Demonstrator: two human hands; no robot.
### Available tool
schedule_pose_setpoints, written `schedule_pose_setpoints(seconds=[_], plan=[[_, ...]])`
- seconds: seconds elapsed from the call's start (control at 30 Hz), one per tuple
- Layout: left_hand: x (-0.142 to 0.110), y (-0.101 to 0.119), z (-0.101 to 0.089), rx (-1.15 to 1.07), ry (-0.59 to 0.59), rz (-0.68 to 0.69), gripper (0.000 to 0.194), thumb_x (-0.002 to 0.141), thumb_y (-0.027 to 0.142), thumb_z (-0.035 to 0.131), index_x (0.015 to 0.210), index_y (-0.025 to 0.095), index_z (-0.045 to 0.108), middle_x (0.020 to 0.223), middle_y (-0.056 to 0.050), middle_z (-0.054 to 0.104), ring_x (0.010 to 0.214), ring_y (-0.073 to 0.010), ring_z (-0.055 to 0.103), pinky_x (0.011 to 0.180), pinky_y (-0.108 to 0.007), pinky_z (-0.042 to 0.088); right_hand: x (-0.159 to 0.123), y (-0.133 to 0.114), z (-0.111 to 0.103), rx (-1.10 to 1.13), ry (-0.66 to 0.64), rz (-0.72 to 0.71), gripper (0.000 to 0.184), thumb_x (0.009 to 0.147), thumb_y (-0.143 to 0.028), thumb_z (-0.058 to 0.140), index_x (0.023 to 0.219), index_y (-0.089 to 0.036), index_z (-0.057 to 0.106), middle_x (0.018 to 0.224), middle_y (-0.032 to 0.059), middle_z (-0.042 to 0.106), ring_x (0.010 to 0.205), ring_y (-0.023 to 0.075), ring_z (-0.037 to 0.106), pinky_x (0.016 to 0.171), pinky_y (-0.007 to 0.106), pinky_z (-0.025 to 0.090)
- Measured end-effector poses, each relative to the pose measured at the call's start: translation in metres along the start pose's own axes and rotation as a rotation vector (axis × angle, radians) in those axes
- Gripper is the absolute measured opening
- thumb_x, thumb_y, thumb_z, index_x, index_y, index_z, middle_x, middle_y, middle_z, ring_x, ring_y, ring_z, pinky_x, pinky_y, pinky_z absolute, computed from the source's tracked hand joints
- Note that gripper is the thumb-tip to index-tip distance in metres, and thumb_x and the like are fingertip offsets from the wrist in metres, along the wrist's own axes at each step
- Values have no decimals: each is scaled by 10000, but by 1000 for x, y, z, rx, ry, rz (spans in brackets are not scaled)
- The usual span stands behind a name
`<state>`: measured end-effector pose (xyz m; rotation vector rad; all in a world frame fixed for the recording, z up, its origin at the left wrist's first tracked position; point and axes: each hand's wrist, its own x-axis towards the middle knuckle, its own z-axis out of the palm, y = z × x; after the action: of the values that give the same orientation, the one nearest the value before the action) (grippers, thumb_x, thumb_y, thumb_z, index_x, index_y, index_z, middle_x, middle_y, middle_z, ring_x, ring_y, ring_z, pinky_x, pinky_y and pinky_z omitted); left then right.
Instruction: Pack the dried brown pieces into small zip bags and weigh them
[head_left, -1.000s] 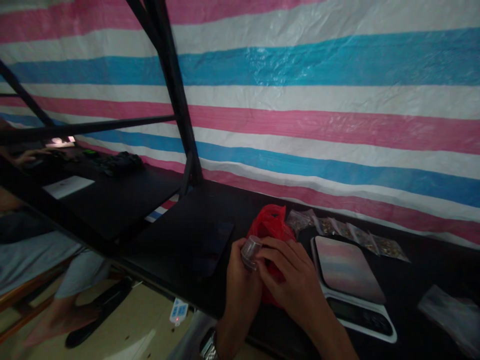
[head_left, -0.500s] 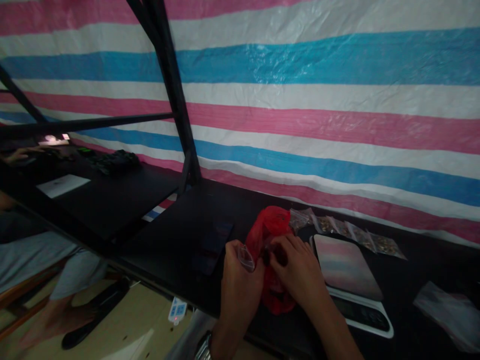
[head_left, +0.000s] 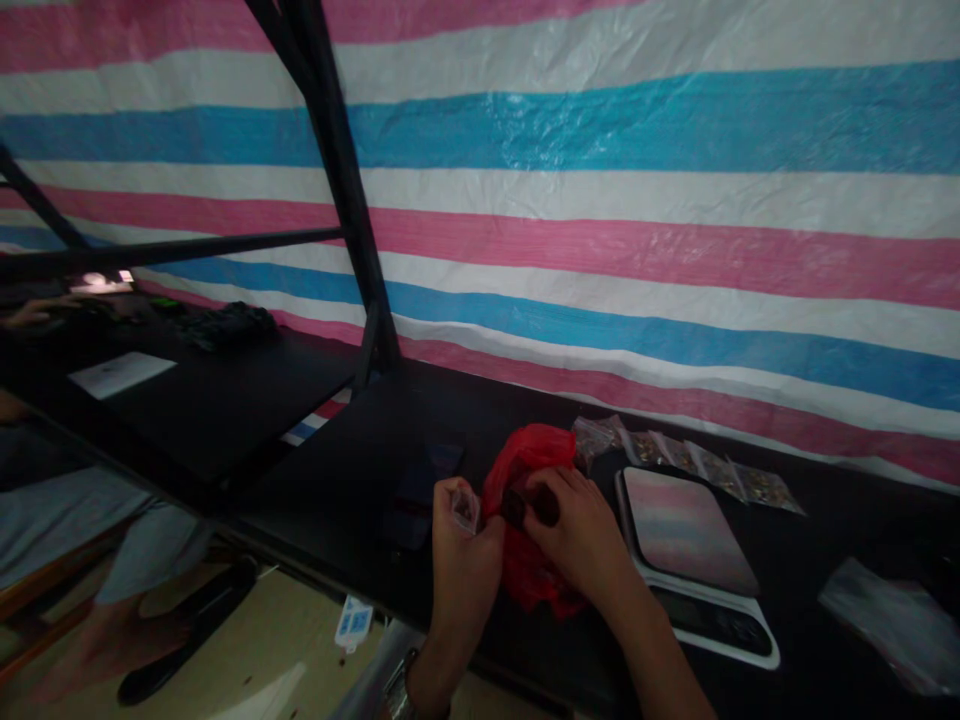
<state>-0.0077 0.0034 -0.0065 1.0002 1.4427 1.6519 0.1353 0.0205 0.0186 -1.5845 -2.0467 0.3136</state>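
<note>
A red plastic bag stands crumpled on the black table, its mouth gathered upward. My left hand is closed on a small clear plastic bag at the red bag's left side. Over the red bag's opening, my right hand has its thumb and fingers bent toward each other beside a dark spot; what they pinch, if anything, I cannot make out. Just right of this hand lies a digital scale with a bare, shiny plate.
Several clear zip bags of small metallic pieces lie in a row behind the scale. More clear bags lie at the right. A dark flat object is left of my hands. Another person sits at the neighbouring table, past a black metal post.
My left hand and its small clear bag have shifted slightly left, away from my right hand. The red bag's top has changed shape, and the view has moved a little.
</note>
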Motion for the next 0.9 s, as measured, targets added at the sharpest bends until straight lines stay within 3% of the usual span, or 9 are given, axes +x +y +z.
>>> schedule_pose_setpoints(seconds=[0.2, 0.37, 0.6, 0.9], plan=[[1, -1, -3, -59, 26, -29, 339, 687, 111, 655, 950, 244, 486, 763, 84, 494, 665, -115, 548, 624, -224, 487, -3, -6, -8, 124, -78, 74, 182, 800, -104, 704, 921, -238, 686, 971, 40, 754, 949, 268, 673, 846, 383, 465], [0, 0, -1, -82, 43, -25, 354, 679, 143, 681, 952, 250, 482, 770, 80, 501, 677, -120, 551, 627, -227, 490, -6, -5, -10, 347, -102, 141, 57, 856, -217, 662, 902, -248, 672, 850, 1, 744, 800, 222, 681, 747, 339, 466], [-1, 4, 0, -82, 50, 2, 319, 677, 111, 653, 905, 252, 480, 751, 85, 470, 657, -110, 505, 622, -217, 463, -11, -4, -15, 376, -129, 63, 151, 777, -134, 636, 877, -243, 668, 874, -13, 734, 828, 202, 668, 779, 332, 469], [-1, 5, 1, -52, 49, 58, 327, 665, 114, 666, 909, 248, 494, 771, 71, 489, 670, -118, 513, 623, -222, 472, -12, -6, -12, 699, -159, 174, 79, 803, -217, 635, 860, -231, 687, 773, -29, 711, 719, 172, 662, 662, 282, 483]])
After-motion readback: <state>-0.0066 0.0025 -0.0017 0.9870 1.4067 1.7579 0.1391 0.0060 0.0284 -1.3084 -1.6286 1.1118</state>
